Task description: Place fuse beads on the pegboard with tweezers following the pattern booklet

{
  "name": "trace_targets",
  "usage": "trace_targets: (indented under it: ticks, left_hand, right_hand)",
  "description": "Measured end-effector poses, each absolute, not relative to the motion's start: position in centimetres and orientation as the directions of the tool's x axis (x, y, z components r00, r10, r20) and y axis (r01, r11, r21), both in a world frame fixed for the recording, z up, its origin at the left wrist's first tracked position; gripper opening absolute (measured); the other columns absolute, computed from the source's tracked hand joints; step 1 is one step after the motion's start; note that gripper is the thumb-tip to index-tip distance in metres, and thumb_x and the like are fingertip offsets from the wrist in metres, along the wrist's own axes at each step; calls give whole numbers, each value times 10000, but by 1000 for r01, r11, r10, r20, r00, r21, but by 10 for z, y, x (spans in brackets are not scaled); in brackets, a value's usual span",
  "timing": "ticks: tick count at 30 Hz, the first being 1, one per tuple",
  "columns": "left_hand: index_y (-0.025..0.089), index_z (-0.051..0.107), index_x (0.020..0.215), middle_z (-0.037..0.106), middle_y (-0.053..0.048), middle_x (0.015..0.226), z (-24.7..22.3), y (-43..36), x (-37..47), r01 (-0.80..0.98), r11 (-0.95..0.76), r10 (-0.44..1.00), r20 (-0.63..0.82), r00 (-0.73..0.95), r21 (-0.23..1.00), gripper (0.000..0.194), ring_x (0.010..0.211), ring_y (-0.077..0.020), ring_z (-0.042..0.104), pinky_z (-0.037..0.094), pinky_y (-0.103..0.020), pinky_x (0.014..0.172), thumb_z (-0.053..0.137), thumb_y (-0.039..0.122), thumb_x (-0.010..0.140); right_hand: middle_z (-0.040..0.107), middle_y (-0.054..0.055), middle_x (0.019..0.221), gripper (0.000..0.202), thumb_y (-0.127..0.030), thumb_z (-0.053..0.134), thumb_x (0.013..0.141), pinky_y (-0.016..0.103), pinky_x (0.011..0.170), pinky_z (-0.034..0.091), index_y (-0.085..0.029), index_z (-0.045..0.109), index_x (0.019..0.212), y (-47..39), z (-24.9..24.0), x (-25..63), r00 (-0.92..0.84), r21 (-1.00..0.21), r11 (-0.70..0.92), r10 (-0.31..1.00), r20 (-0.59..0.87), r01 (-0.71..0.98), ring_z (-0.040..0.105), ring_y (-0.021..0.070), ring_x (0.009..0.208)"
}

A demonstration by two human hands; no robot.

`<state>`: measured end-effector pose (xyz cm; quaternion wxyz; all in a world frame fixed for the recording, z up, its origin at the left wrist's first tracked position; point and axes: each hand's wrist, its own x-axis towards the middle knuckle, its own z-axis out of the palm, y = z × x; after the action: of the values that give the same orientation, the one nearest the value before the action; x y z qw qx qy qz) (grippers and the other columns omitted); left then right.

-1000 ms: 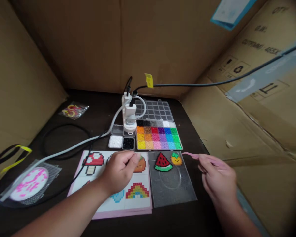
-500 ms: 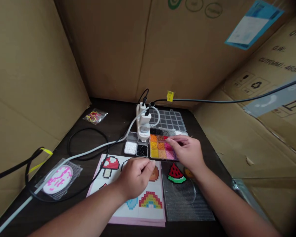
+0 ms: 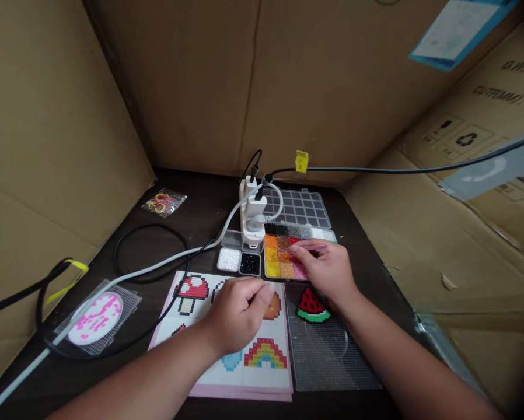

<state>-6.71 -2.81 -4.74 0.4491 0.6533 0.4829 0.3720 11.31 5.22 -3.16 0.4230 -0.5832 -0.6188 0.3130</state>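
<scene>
My right hand (image 3: 325, 268) pinches a pair of pink tweezers (image 3: 314, 248), whose tips reach over the compartment box of coloured beads (image 3: 273, 269). Closed, with thumb against fingers, my left hand (image 3: 240, 312) is above the printed pattern sheet (image 3: 218, 379); whatever it may hold is hidden. On the clear pegboard (image 3: 323, 361), to the right of the sheet, lies a watermelon slice made of beads (image 3: 312, 306), partly beside my right wrist. Two small boxes, one of white beads (image 3: 229, 260) and one of black beads (image 3: 250, 264), stand beyond my left hand.
A white power strip (image 3: 252, 224) with plugs stands behind the small boxes; its grey cable (image 3: 157, 268) crosses the table leftward. A pegboard with a pink and white disc (image 3: 96, 318) lies at left. A plastic packet (image 3: 163, 202) sits farther back. Cardboard walls (image 3: 192, 87) enclose the table.
The view has tilted and shifted slightly. My right hand, still holding the tweezers, has moved slightly left over the bead box. My left hand stays closed above the sheet.
</scene>
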Motion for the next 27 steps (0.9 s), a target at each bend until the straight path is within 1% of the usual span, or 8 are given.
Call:
trace_targets:
  ticks: [12, 16, 20, 24, 26, 27]
  left_hand:
    - [188, 286, 581, 336, 38, 562, -47, -27, -67, 309, -144, 965, 63, 256, 940, 415, 563, -108, 331, 239, -269, 554, 375, 367, 945]
    - [188, 283, 579, 338, 39, 560, -47, -28, -68, 318, -150, 965, 69, 252, 936, 415, 562, -107, 330, 241, -268, 553, 375, 366, 944]
    - [189, 277, 573, 328, 41, 554, -47, -27, -68, 325, -140, 966, 58, 250, 935, 420, 556, -106, 329, 242, -266, 548, 379, 368, 939]
    - [191, 280, 576, 324, 42, 560, -48, -27, -68, 307, -126, 967, 47, 252, 943, 418, 561, -105, 328, 256, -260, 550, 376, 374, 939]
    - [191, 279, 579, 320, 43, 563, -49, -27, -68, 307, -127, 966, 48, 252, 943, 418, 562, -105, 325, 261, -258, 551, 378, 376, 940]
    - [191, 277, 577, 314, 44, 562, -49, -27, -67, 310, -131, 967, 52, 251, 942, 420, 558, -104, 321, 261, -258, 549, 383, 379, 938]
  right_hand:
    - [726, 78, 670, 161, -308, 733, 682, 315, 607, 558, -147, 716, 685, 52, -34, 112, 41, -890, 138, 984, 172, 434, 681, 193, 617]
    - [730, 82, 681, 151, -300, 731, 693, 307, 584, 560, -149, 723, 686, 51, -22, 114, 70, -895, 154, 977, 201, 419, 684, 196, 616]
    - [733, 80, 700, 156, -312, 754, 691, 315, 624, 571, -158, 727, 687, 42, 3, 129, 141, -884, 193, 951, 276, 426, 695, 202, 657]
    - [737, 55, 712, 136, -310, 767, 695, 313, 646, 561, -184, 735, 733, 23, 13, 165, 256, -904, 204, 915, 312, 375, 698, 191, 680]
    - [737, 54, 708, 129, -292, 778, 675, 298, 608, 540, -182, 735, 725, 9, 6, 187, 328, -923, 179, 897, 296, 341, 688, 184, 657]
    - [736, 59, 701, 130, -286, 782, 665, 284, 566, 519, -176, 734, 715, 1, 1, 197, 361, -935, 147, 894, 265, 322, 677, 178, 630]
